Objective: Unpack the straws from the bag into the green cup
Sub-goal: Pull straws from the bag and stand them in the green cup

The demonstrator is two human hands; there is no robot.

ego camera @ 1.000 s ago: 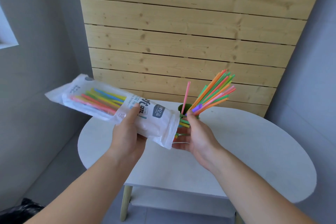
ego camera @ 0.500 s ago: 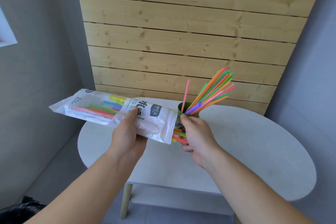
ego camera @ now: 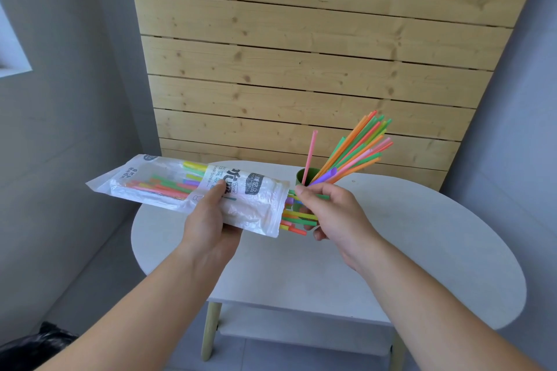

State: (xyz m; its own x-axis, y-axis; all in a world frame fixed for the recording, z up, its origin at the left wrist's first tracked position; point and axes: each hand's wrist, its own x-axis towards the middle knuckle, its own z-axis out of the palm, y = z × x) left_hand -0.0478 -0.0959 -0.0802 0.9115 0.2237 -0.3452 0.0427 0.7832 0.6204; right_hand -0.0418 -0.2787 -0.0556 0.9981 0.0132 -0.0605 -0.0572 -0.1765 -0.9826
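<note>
My left hand point(ego camera: 211, 220) grips a clear plastic straw bag point(ego camera: 193, 190) around its middle and holds it level above the table. Coloured straws point(ego camera: 297, 218) poke out of the bag's open right end. My right hand point(ego camera: 328, 211) has its fingers curled round those straw ends. Just behind that hand stands the green cup point(ego camera: 301, 179), holding several straws point(ego camera: 352, 150) that fan up to the right, plus one pink straw standing apart. More straws show through the bag's left half.
A white oval table point(ego camera: 391, 250) with pale wooden legs and a lower shelf stands against a slatted wooden wall panel point(ego camera: 301, 54). A black bag point(ego camera: 36, 349) lies on the floor at the lower left.
The bag has tipped from slanting up-left to nearly level. My right hand went from open below the bag's mouth to gripping the straw ends that stick out.
</note>
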